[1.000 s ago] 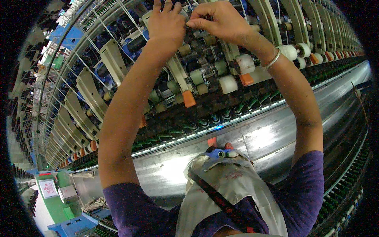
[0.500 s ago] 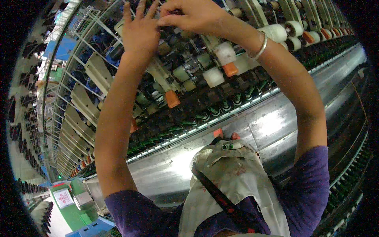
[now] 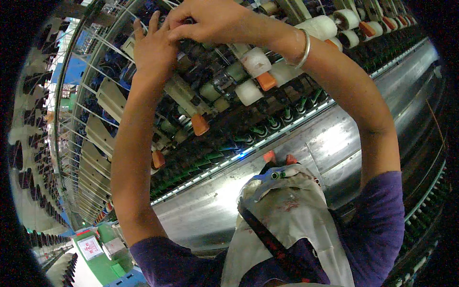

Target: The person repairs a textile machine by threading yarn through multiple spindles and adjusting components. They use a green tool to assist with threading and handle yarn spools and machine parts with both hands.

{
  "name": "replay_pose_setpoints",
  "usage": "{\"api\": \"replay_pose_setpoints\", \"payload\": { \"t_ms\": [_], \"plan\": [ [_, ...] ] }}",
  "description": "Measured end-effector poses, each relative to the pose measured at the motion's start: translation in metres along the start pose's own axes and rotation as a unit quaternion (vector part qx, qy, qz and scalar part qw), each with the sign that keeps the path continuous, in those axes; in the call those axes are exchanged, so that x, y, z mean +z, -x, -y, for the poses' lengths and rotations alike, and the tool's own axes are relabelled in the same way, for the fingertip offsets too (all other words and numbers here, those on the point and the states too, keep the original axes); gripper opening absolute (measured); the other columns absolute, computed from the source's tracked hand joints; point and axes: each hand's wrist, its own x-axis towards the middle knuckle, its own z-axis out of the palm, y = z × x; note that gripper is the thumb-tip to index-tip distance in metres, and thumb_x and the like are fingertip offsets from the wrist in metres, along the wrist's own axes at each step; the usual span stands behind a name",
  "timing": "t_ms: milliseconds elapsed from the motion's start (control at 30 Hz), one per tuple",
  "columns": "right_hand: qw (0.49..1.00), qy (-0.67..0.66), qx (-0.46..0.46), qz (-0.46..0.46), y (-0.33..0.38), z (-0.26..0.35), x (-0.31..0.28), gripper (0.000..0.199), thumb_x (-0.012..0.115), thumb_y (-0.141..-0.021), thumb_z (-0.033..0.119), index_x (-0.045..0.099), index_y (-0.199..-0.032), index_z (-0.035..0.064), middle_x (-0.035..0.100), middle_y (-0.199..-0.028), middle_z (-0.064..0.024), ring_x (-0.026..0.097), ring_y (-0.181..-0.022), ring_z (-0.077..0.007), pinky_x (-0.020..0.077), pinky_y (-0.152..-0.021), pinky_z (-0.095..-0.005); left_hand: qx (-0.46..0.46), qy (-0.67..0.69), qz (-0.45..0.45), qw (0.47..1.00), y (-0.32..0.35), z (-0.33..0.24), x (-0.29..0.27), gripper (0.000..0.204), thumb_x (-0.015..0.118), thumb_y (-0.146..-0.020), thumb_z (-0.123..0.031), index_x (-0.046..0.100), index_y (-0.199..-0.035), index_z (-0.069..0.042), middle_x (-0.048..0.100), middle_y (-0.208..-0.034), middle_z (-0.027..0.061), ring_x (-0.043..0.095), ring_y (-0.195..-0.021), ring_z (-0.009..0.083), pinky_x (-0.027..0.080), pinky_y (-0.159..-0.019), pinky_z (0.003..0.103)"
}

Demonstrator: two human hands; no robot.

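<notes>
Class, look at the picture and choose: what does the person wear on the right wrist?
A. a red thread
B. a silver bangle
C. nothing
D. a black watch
B: a plain silver bangle circles the right wrist, just below the right hand raised to the spinning frame.

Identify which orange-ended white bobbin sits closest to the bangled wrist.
The orange-ended white bobbin just below the right wrist's bangle; the other orange-ended ones sit farther down-left or farther along the row.

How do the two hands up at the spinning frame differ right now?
The left hand has its fingers spread and pointing upward; the right hand is curled, fingertips pinched together. The right wrist carries a silver bangle; the left wrist is bare. Both reach the same spot on the frame, touching each other.
</notes>
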Motion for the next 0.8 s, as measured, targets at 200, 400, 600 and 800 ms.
{"api": "replay_pose_setpoints", "payload": {
  "t_ms": [200,400,600,800],
  "plan": [
    [1.0,0.004,-0.019,-0.023,0.0,-0.003,0.003,0.033,0.06,-0.08,0.014,0.048,-0.057,-0.0066,0.047,-0.049,-0.0167,0.046,-0.044,-0.0274,0.0421,-0.049,-0.0417,-0.007,0.06,0.047,0.997,-0.003,0.003,-0.005,0.036,0.044,-0.091,-0.021,0.055,-0.125,-0.016,0.051,-0.133,0.0016,0.037,-0.132,0.026,0.018,-0.111,0.056],
    [0.999,-0.037,-0.006,-0.025,0.003,-0.002,0.001,0.029,0.06,-0.08,0.014,0.054,-0.062,-0.0077,0.053,-0.056,-0.0207,0.051,-0.048,-0.0294,0.0441,-0.051,-0.0431,0.008,0.052,0.033,0.998,0.0,0.003,-0.002,0.037,0.044,-0.091,-0.021,0.053,-0.126,-0.016,0.054,-0.13,0.0025,0.037,-0.132,0.0257,0.018,-0.11,0.057],
    [0.999,0.015,0.021,0.026,-0.003,-0.001,0.005,0.029,0.057,-0.085,0.017,0.057,-0.065,-0.0046,0.053,-0.058,-0.018,0.051,-0.05,-0.0291,0.0442,-0.052,-0.0429,0.002,0.116,-0.038,0.993,-0.002,0.003,0.01,0.04,0.046,-0.088,-0.017,0.052,-0.128,-0.018,0.053,-0.131,0.0027,0.038,-0.132,0.0255,0.018,-0.111,0.056],
    [0.999,-0.016,-0.014,-0.037,0.009,0.004,0.001,0.02,0.067,-0.084,0.021,0.064,-0.079,0.002,0.054,-0.06,-0.004,0.047,-0.055,-0.008,0.0385,-0.051,-0.0263,-0.036,0.104,-0.069,0.991,0.016,0.014,-0.03,0.043,0.055,-0.079,-0.009,0.061,-0.119,-0.023,0.057,-0.127,0.0014,0.044,-0.125,0.0258,0.021,-0.107,0.057]
  ]
}}
